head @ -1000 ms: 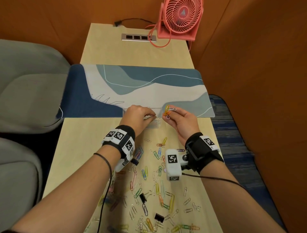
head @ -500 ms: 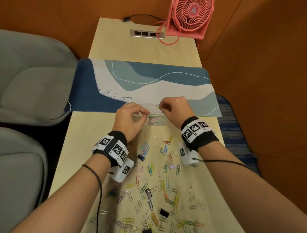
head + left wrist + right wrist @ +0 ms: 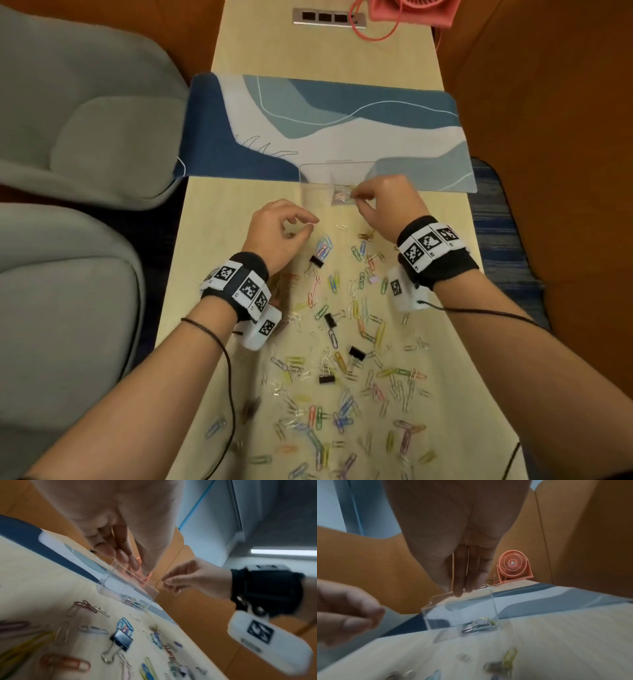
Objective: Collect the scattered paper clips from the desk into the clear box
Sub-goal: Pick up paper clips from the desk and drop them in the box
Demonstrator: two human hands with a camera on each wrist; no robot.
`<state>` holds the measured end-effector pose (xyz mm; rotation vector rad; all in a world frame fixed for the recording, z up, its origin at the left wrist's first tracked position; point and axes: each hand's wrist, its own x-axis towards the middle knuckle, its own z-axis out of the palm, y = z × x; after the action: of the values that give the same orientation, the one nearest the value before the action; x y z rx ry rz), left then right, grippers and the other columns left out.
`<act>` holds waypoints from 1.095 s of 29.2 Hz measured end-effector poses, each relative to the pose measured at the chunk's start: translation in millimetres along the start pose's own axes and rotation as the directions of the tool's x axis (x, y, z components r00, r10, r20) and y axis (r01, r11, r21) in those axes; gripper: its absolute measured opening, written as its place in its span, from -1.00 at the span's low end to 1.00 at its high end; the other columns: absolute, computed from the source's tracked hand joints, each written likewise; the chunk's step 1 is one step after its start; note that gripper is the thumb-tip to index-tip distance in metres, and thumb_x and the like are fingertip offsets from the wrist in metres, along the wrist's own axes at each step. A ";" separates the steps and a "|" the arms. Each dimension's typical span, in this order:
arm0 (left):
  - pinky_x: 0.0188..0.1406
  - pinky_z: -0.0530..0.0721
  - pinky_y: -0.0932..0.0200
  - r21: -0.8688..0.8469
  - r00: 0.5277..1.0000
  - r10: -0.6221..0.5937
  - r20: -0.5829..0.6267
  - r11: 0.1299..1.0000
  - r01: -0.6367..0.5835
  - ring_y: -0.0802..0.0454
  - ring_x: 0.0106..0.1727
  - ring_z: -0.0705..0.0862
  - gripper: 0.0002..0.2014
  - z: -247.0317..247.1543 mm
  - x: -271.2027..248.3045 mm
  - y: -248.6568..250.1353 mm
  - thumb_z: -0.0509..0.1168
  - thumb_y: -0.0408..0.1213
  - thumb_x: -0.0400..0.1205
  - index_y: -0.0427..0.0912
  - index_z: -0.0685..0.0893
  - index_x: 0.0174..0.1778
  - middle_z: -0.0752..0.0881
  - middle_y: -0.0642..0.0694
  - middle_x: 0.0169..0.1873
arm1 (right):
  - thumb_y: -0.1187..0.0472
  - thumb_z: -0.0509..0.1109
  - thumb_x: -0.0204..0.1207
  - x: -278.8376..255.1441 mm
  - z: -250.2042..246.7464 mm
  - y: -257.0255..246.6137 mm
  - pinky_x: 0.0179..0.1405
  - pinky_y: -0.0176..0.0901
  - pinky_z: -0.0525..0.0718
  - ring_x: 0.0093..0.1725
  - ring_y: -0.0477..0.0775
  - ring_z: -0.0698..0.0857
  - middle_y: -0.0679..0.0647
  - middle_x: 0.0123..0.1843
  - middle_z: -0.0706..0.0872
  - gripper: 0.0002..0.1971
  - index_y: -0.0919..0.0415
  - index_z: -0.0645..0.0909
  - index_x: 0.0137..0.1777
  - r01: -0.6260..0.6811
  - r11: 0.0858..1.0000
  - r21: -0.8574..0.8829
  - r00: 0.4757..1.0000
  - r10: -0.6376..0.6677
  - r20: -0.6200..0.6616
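Fingers: right hand [image 3: 387,202] hovers over the right part of the box, fingertips pinched together; whether a clip is still between them I cannot tell. Left hand [image 3: 277,236] hangs just near of the box, fingers loosely curled with thumb and forefinger close, nothing clearly held.
Box [image 3: 330,183]: clear, open-topped, with an inner divider; it stands at the near edge of the mat, partly on the tabletop, between the two hands.
Box contents: a small heap of coloured clips [image 3: 133,601] lies in the right compartment; the left one looks bare.
Clips [image 3: 346,359]: a great many lie strewn across the tabletop [image 3: 219,240] near of the box, from just beside it to the near edge, in many colours and sizes.
Binder clips [image 3: 317,261]: several black ones lie mixed among them.
Progress: early, by my judgement; only a handful is in, and by far the most part is left on the tabletop.
Next: likely more pinch-and-drop trips, nearest clips first; thin flat wires may be fiddly to lift.
Mat [image 3: 239,144]: blue and white, across the tabletop, far of the clips.
Fan [image 3: 411,13]: pink, at the far end.
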<state>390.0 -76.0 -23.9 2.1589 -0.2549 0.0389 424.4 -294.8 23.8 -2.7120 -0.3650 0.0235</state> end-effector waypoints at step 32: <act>0.45 0.31 0.18 0.296 0.914 -0.400 0.072 0.883 0.363 0.01 0.36 0.32 0.00 -2.9 -386.5 16.4 0.66 0.02 0.24 -0.05 0.34 0.58 0.31 -0.10 0.35 | 0.13 0.66 0.17 -394.3 92.6 -98.2 -0.10 -0.29 0.55 -0.20 -0.10 0.57 -0.07 -0.07 0.58 -0.56 0.04 0.65 0.07 -0.352 0.917 0.189 0.891 0.267 0.367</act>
<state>9.0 -17.7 -57.0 2.4594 0.1164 -0.3133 12.7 -273.3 -37.0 -2.4776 -0.0083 0.5900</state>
